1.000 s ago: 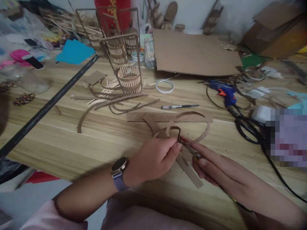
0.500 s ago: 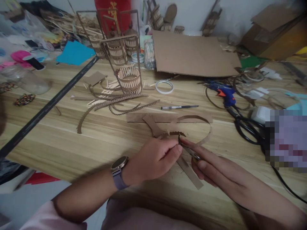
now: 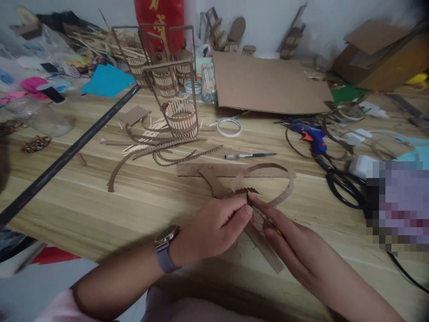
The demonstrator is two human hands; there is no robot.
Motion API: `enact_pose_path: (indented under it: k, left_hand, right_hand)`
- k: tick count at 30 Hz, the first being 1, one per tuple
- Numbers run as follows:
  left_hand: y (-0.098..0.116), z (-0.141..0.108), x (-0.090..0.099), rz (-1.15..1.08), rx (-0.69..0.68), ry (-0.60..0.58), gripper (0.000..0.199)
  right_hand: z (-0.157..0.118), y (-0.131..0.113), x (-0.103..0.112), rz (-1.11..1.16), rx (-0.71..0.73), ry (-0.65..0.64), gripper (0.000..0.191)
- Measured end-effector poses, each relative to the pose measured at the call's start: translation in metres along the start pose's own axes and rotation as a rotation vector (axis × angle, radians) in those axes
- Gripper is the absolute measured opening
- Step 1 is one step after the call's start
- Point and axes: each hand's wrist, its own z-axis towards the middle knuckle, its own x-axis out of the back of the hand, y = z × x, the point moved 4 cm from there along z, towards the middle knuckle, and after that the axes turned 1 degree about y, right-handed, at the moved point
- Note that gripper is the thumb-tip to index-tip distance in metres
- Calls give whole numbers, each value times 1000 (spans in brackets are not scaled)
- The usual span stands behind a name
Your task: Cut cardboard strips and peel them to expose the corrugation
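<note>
My left hand [image 3: 217, 226], with a watch on its wrist, pinches a narrow cardboard strip [image 3: 247, 197] between thumb and fingers, its corrugated edge upward. My right hand [image 3: 295, 243] is closed around a slim metal tool that looks like a utility knife [image 3: 265, 218]. Most of it is hidden by my fingers, and its tip meets the strip by my left thumb. A thin curled paper strip [image 3: 285, 193] loops out beyond my right fingers. Under my hands lie a flat cardboard strip [image 3: 266, 252] and another cardboard piece [image 3: 212, 181].
Ahead lie a pen [image 3: 250, 155], a tape roll [image 3: 229, 127] and corrugated strips [image 3: 161, 145]. A small stick bucket [image 3: 181, 118] with a tall handle stands behind. A glue gun [image 3: 310, 134], black scissors handles [image 3: 345, 188] and a cardboard sheet [image 3: 271, 85] are farther right.
My right hand has shifted slightly left, and its fingers now cover more of the metal tool. My left hand keeps its pinch on the strip. The camera view has tilted up a little.
</note>
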Motion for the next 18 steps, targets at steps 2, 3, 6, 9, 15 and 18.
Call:
enact_pose_path:
  k: [2, 3, 6, 9, 15, 18]
  left_hand:
    - [1, 0, -1, -15, -8, -3, 35]
    - [1, 0, -1, -16, -12, -7, 35]
    - [3, -1, -2, -8, -28, -18, 35]
    - [5, -2, -1, 15, -45, -25, 34]
    - [5, -2, 1, 30, -92, -11, 36]
    - [4, -2, 1, 54, -98, 20, 35]
  right_hand:
    - [1, -4, 0, -19, 29, 35, 52]
    - [1, -5, 0, -20, 32, 56, 49]
    - [1, -7, 3, 26, 2, 106, 44]
    - [0, -7, 5, 149, -57, 122, 40]
    - [-3, -3, 3, 412, -169, 7, 37]
    - [-2, -2, 10, 254, -112, -31, 40]
